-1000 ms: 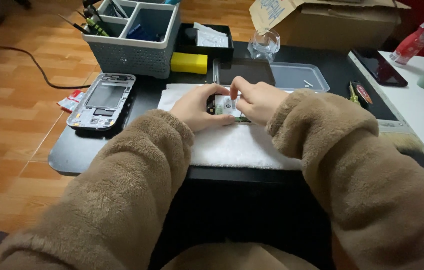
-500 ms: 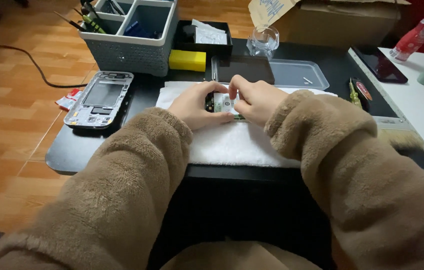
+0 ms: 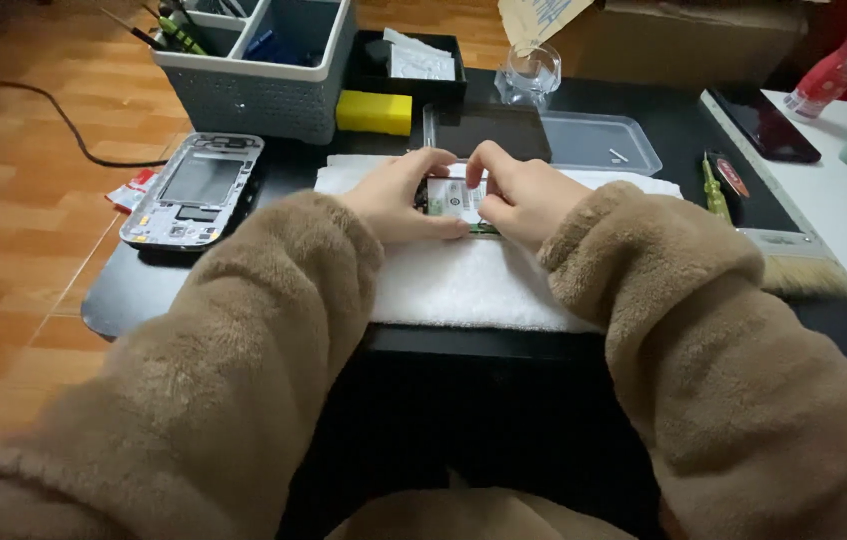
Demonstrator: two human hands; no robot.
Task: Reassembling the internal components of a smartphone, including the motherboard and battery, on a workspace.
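Both hands, left hand (image 3: 399, 200) and right hand (image 3: 519, 195), gripped the small circuit board (image 3: 457, 200) with closed fingers over the white towel (image 3: 464, 285); gentle, even pressure seemed best.

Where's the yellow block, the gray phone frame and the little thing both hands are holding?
yellow block (image 3: 374, 112), head view, top face.
gray phone frame (image 3: 193, 190), head view, middle panel.
small circuit board (image 3: 458, 199), head view, white label between the hands.
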